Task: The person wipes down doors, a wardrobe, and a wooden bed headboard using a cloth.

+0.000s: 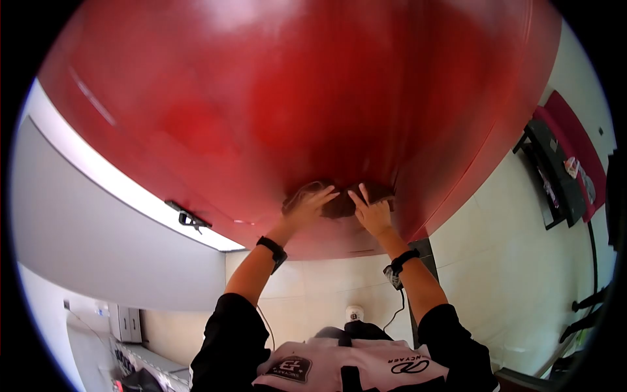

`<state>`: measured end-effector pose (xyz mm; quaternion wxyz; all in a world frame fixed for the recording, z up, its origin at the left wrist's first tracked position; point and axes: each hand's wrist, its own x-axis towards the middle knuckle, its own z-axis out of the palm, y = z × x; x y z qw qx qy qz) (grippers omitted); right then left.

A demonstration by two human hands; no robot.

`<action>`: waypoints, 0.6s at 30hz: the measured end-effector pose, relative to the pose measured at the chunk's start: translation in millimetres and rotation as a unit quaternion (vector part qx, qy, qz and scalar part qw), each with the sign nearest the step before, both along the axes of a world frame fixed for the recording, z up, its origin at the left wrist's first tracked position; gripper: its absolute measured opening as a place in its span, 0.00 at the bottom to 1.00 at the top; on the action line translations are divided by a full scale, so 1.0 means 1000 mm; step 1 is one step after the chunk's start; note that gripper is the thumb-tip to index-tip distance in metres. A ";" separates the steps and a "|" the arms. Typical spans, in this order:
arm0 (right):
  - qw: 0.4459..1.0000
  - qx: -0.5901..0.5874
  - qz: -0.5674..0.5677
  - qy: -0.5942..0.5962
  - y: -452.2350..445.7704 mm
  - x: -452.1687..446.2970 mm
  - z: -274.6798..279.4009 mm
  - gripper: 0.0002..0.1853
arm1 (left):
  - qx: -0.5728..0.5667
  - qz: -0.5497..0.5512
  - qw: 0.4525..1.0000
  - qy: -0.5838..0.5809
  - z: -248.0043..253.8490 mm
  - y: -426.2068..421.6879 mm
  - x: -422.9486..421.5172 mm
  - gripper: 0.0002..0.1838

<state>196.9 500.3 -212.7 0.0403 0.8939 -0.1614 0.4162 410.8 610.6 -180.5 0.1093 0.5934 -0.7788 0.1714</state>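
Observation:
A dark brown, crumpled piece that looks like cloth point(343, 208) lies on the shiny red surface point(274, 104) near its front edge. My left hand point(308, 207) rests on the left part of this piece, its fingers stretched out and slightly blurred. On the right part lies my right hand point(374, 214), with two fingers spread apart and pointing forward. The rest of the right fingers are hard to make out. Each wrist wears a black strap, and a small device point(393, 277) with a cable hangs at the right one.
A black clamp-like bracket point(188, 216) sits on the edge of the white panel point(124, 215) at left. To the right, a black bench point(555, 173) stands by a dark red seat point(578, 150). Pale floor tiles point(483, 261) show beyond the red edge.

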 end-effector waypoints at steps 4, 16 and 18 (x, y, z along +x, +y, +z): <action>0.994 0.025 -0.019 0.101 0.016 0.000 0.015 0.28 | 0.001 0.072 0.997 0.025 0.018 0.049 0.002 0.29; 0.988 -0.032 0.036 -0.147 0.043 0.098 0.314 0.28 | -0.485 0.263 0.834 0.034 0.262 0.046 0.059 0.41; 0.973 -0.124 -0.026 -0.194 0.042 0.120 0.303 0.28 | -0.501 0.252 0.828 0.000 0.253 0.044 0.067 0.40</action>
